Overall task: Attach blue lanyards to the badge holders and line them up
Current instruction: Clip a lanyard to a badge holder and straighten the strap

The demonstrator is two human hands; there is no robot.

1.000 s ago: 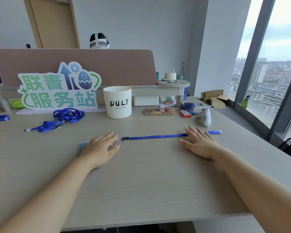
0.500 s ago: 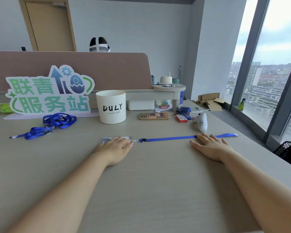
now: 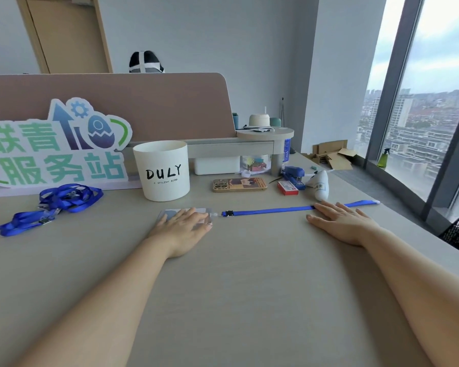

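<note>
A blue lanyard [image 3: 270, 210] lies stretched straight across the desk, its black clip end toward a clear badge holder [image 3: 167, 214]. My left hand [image 3: 182, 229] lies flat on that badge holder, fingers straight, and hides most of it. My right hand [image 3: 341, 221] presses flat on the lanyard's right part; the strap's tip [image 3: 366, 203] sticks out beyond it. A tangled heap of more blue lanyards [image 3: 56, 201] with clips lies at the far left.
A white DULY cup [image 3: 162, 170] stands just behind the badge holder. Behind the lanyard lie a phone [image 3: 239, 184], a red box [image 3: 287, 187], a blue stapler [image 3: 294, 174] and a white plush toy [image 3: 319, 184]. A green sign [image 3: 56, 147] leans on the divider. The desk edge [image 3: 408, 221] runs right.
The badge holder and lanyard have slid to the right under both hands and lie a little farther from me. More of the holder shows behind my left fingers. The view shifted too.
</note>
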